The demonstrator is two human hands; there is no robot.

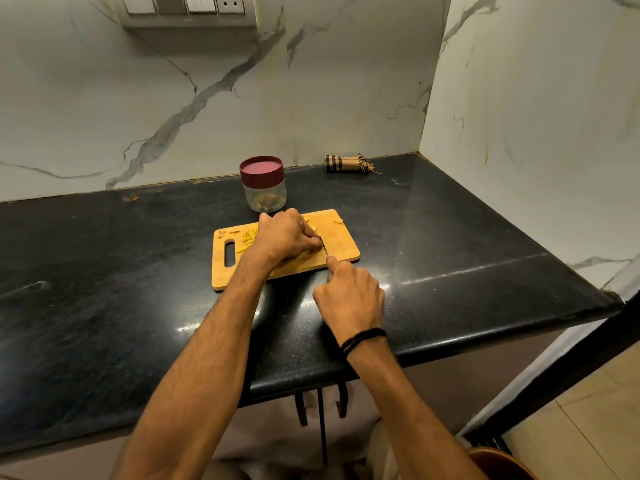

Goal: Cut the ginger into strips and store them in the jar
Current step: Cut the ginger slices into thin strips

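Observation:
A wooden cutting board lies on the black counter. Yellow ginger strips are scattered on its left part, and one small bit sits near its far right edge. My left hand rests on the board, fingers curled down on a piece of ginger that is mostly hidden under them. My right hand grips a knife, index finger stretched along its spine; only a sliver of blade shows beside my left fingertips. Behind the board stands a clear jar with a maroon lid on, a few strips inside.
A folded checked cloth lies at the back of the counter near the corner. Marble walls close in behind and on the right. A switch panel hangs on the wall above. The counter's front edge runs below my forearms.

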